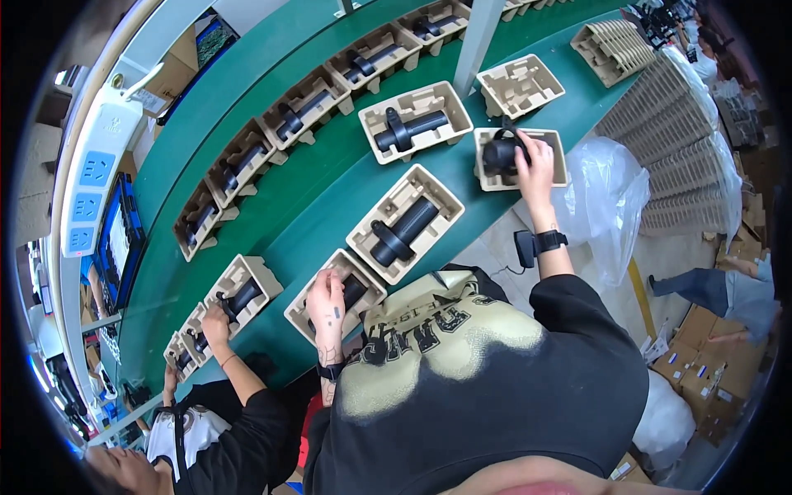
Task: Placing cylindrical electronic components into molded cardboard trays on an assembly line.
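Observation:
At the right of the bench, my right hand (535,165) closes around a black cylindrical device (499,155) with a ringed part. The device sits over a tan moulded pulp tray (561,165), partly hidden by my fingers. My left hand (326,299) is at a nearer pulp tray (370,280), fingers bent together over its left side and apparently gripping the wall. Inside that tray another black device (353,290) shows beside my fingers. Between my hands, a larger-looking tray (445,190) holds a black device (406,231) lying slantwise. Farther back, one more tray (371,111) holds a similar device (411,129).
Several loaded trays (326,78) line the far green conveyor (305,177). A metal post (478,45) rises by another pulp tray (528,91). Nested trays (660,140) and plastic film (606,186) stand right. At left, a co-worker's hand (216,326) reaches into a tray (260,276).

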Motion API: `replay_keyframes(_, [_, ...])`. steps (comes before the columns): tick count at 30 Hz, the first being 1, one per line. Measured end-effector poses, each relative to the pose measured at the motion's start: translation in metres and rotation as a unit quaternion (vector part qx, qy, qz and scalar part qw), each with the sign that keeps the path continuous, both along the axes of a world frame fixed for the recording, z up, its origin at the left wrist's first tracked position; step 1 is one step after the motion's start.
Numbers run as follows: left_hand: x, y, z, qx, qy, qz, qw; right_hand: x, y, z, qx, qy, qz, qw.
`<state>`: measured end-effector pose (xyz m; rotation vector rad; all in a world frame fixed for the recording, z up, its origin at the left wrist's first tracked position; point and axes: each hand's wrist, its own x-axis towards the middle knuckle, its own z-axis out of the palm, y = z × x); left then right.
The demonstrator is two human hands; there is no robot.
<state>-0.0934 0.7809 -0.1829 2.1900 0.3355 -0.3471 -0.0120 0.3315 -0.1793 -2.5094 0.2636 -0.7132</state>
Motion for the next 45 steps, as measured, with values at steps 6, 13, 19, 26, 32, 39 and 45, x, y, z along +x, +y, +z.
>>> replay_keyframes(6, [-0.015,0.006,-0.014,0.005,-0.019,0.040,0.999,-0.006,0.001,-0.018,-0.008,0.016,-0.053,0.998])
replay_keyframes(13, [-0.001,0.001,0.006,0.183,0.065,-0.075,0.978,0.014,0.025,-0.021,-0.120,0.049,-0.157,0.979])
replay_keyframes(19, [-0.005,0.006,-0.001,0.236,-0.008,-0.074,0.969,0.019,0.036,-0.030,-0.028,-0.047,-0.186,0.981])
replay_keyframes(26, [-0.015,0.029,-0.010,0.200,0.041,-0.088,0.975,0.030,0.042,-0.018,-0.017,-0.054,-0.218,0.974])
replay_keyframes(32, [-0.012,0.040,-0.003,0.208,-0.071,0.025,0.975,0.031,0.035,-0.009,0.000,-0.011,-0.216,0.976])
replay_keyframes(39, [-0.009,0.028,0.001,0.179,-0.150,0.044,0.971,0.008,0.057,-0.022,-0.031,0.015,-0.258,0.966])
replay_keyframes(45, [0.004,0.001,-0.031,0.050,0.073,-0.130,0.988,0.006,0.067,-0.020,-0.185,0.040,-0.271,0.944])
